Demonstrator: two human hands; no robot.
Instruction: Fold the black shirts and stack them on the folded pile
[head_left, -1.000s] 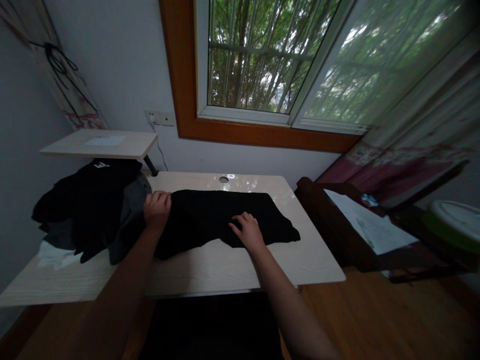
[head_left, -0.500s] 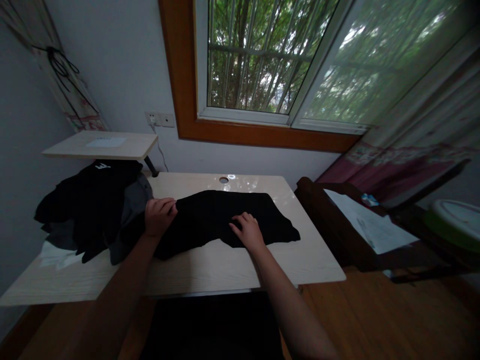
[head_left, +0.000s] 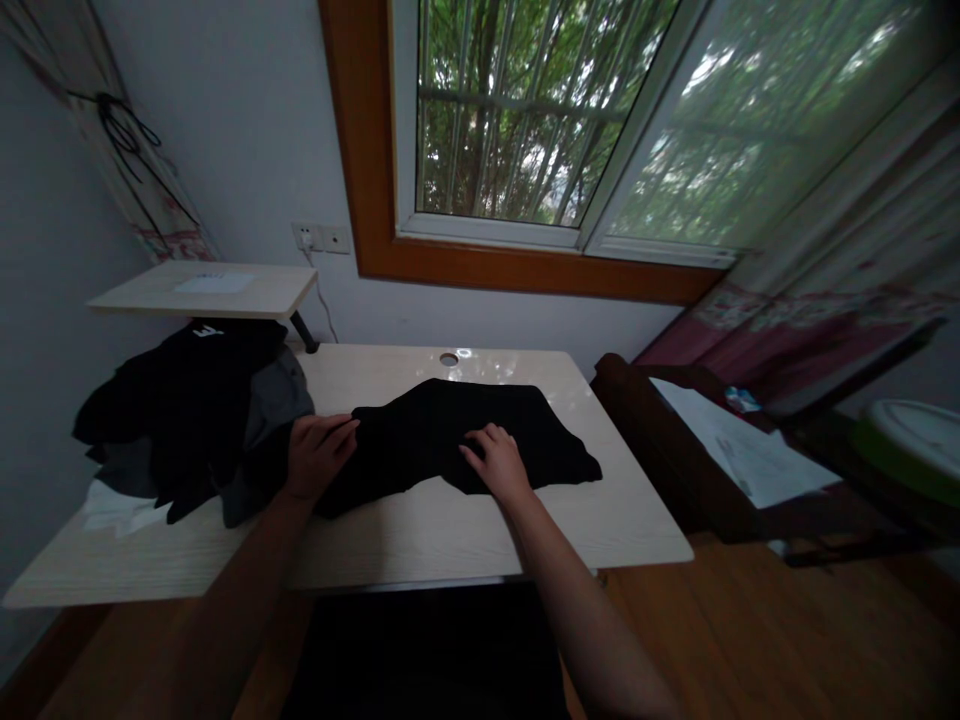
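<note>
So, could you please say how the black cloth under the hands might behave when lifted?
The black cloth would probably droop, given its soft, uneven outline. It looks unlikely to roll, lying flat on the table.

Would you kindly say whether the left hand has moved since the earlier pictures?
Yes: against the round tabletop hole, the left hand shifted toward the table's front edge, slightly rightward.

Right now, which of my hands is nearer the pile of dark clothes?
Left. Your left hand is beside the right edge of the pile of dark clothes; your right hand is farther right, on the black garment.
</note>
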